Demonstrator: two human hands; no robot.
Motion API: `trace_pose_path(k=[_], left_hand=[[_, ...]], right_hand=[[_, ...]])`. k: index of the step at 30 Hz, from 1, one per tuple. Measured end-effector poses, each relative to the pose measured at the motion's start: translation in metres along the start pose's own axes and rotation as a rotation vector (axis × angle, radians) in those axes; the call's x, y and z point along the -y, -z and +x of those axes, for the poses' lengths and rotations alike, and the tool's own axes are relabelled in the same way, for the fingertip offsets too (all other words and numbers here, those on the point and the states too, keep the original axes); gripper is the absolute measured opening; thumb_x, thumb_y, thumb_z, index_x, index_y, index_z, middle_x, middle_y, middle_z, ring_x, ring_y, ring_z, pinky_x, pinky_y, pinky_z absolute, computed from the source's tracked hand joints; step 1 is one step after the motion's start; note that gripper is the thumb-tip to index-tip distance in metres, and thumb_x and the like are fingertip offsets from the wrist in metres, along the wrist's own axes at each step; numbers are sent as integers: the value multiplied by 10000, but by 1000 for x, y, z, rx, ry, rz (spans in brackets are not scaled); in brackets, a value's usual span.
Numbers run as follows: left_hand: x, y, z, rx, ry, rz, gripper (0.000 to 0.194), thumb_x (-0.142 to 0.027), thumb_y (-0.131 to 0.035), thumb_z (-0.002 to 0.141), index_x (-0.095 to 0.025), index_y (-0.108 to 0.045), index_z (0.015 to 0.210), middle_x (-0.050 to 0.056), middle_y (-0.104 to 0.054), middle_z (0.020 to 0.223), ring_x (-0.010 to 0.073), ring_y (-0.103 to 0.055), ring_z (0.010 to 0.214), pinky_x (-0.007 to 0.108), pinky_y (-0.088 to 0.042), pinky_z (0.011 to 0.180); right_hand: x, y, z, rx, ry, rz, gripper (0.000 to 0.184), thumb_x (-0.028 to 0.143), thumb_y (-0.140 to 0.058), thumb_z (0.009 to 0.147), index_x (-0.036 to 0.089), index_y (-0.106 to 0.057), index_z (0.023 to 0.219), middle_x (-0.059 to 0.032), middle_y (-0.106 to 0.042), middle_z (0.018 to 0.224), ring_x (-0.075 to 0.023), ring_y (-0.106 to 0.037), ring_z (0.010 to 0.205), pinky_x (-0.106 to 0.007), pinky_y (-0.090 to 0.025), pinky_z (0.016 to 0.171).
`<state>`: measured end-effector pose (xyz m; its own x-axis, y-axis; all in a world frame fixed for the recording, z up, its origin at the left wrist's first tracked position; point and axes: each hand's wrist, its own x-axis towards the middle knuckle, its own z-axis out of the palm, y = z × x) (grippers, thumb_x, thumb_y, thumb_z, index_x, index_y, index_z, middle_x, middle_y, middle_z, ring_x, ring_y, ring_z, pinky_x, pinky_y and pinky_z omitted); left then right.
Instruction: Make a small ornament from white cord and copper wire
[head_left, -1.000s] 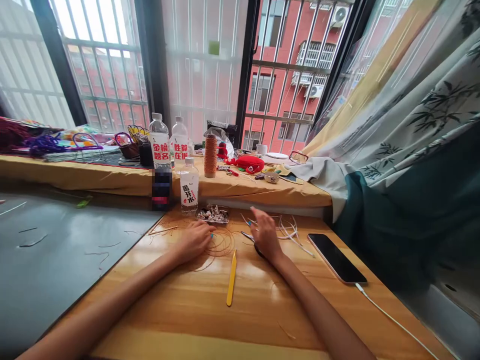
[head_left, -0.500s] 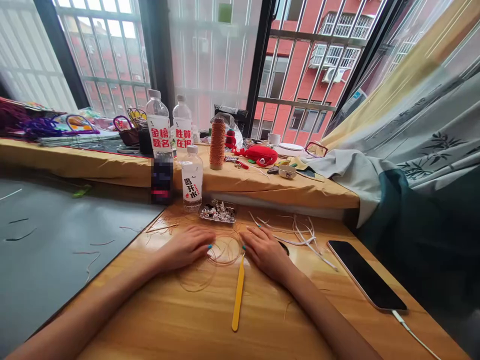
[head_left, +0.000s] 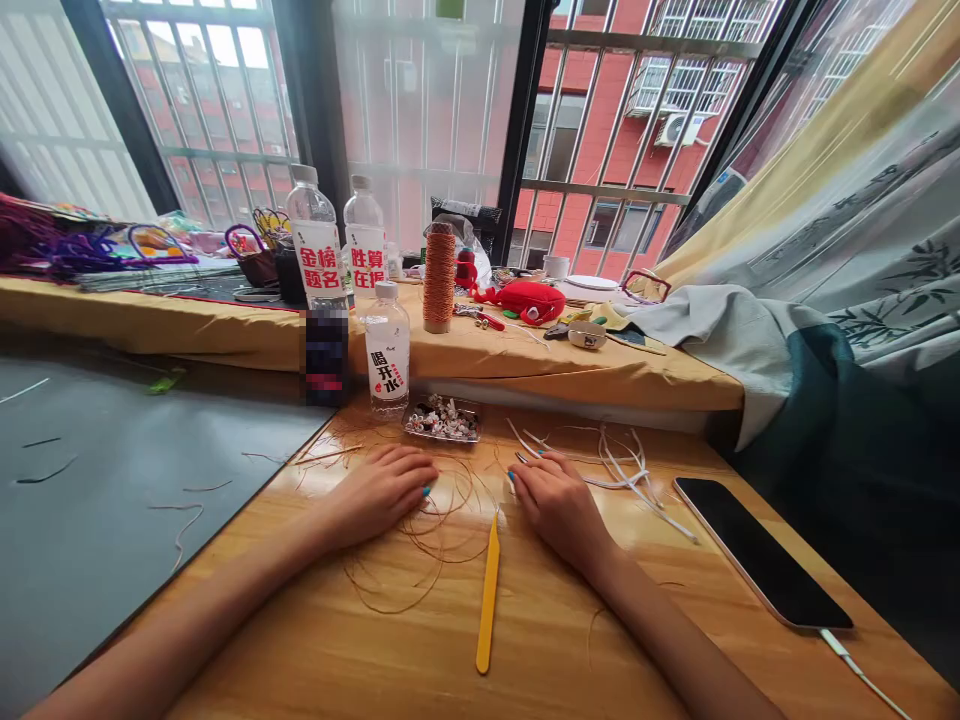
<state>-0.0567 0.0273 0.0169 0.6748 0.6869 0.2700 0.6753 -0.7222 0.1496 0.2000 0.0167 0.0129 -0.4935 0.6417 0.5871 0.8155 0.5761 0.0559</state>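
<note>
My left hand (head_left: 390, 492) rests low over the table, fingers bent together with the thumb against them, at the left edge of a loose coil of thin brown thread (head_left: 442, 545). Thread runs up to its thumb and fingertips; the pinch itself is partly hidden. My right hand (head_left: 559, 500) is curled palm down over a pair of scissors (head_left: 520, 457). Just their metal tip shows past the fingers; the handles are hidden. Between the hands lies a yellow-handled pointed tool (head_left: 488, 610), its thin tip facing away from me.
Beyond the hands stands a clear tray (head_left: 444, 420) of small white and dark pieces, beside a water bottle (head_left: 388, 350). White cords (head_left: 626, 475) and a plugged-in phone (head_left: 761, 550) lie to the right. A thread spool (head_left: 439, 280) and red pouch (head_left: 529, 300) sit on the ledge.
My right hand has come down over the scissors, covering their black handles. The thread loops have spread toward me and to the left. The camera view has shifted too.
</note>
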Motion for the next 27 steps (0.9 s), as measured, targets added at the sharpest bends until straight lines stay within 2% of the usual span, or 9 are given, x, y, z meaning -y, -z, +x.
trace_pose_path(k=[3, 6, 8, 10, 12, 16, 21, 23, 27], left_hand=[[13, 9, -1, 0, 81, -84, 341, -350, -328, 860, -232, -501, 1130, 46, -515, 1172, 187, -386, 1130, 358, -287, 960], [24, 31, -9, 166, 19, -228, 532, -448, -532, 729, -320, -390, 1225, 14, -379, 1310, 229, -265, 1225, 383, -251, 987], [28, 41, -15, 274, 2, -267, 726, -459, -638, 619, -355, -316, 1261, 14, -294, 1361, 272, -221, 1244, 421, -237, 985], [30, 41, -17, 315, 10, -253, 780, -462, -669, 574, -356, -314, 1261, 26, -263, 1375, 300, -195, 1248, 454, -220, 981], [27, 32, -16, 279, 22, -212, 661, -465, -642, 611, -341, -399, 1213, 28, -280, 1365, 298, -187, 1246, 460, -203, 982], [15, 8, -7, 76, 58, -156, 246, -404, -500, 768, -255, -577, 948, 24, -474, 1193, 218, -322, 1152, 388, -241, 962], [13, 9, -2, -101, 125, -166, 212, -353, -424, 823, -204, -552, 903, 38, -546, 1035, 178, -412, 1013, 339, -292, 906], [17, 18, -4, -88, 143, -188, 232, -355, -436, 815, -206, -527, 968, 41, -538, 1036, 178, -407, 1006, 328, -299, 897], [21, 30, -10, 69, 158, -167, 354, -403, -562, 707, -211, -501, 998, 39, -493, 1069, 203, -365, 1024, 327, -292, 886]], right_hand=[[1, 0, 0, -9, -20, 12, 239, 183, -376, 840, 146, -578, 962, -69, -657, 885, -171, -579, 831, -339, -393, 812], [1, -2, 1, 66, 60, 43, 315, 250, -395, 842, 154, -493, 1126, -82, -559, 1136, -189, -476, 1071, -354, -358, 892], [1, -4, 1, 85, 49, 38, 293, 261, -388, 848, 159, -521, 1088, -76, -580, 1105, -195, -476, 1071, -368, -341, 910], [0, -5, 1, 52, -8, 22, 258, 226, -368, 856, 149, -562, 1007, -73, -638, 978, -192, -537, 968, -371, -350, 888], [0, -4, 1, -2, -40, 11, 253, 194, -360, 854, 131, -568, 983, -77, -652, 914, -189, -560, 894, -367, -364, 858], [6, 4, 2, -79, 29, 55, 249, 178, -383, 841, 112, -543, 1019, -90, -636, 953, -192, -540, 923, -360, -368, 849], [25, 15, 2, -25, 234, 256, 212, 177, -391, 833, 153, -556, 963, -64, -644, 890, -158, -547, 872, -324, -383, 817], [33, 17, 0, 31, 334, 313, 199, 185, -381, 833, 167, -579, 840, -39, -637, 753, -137, -549, 751, -306, -389, 772], [43, 17, -2, 44, 403, 268, 281, 209, -385, 827, 176, -521, 583, -5, -547, 567, -114, -476, 591, -292, -369, 711]])
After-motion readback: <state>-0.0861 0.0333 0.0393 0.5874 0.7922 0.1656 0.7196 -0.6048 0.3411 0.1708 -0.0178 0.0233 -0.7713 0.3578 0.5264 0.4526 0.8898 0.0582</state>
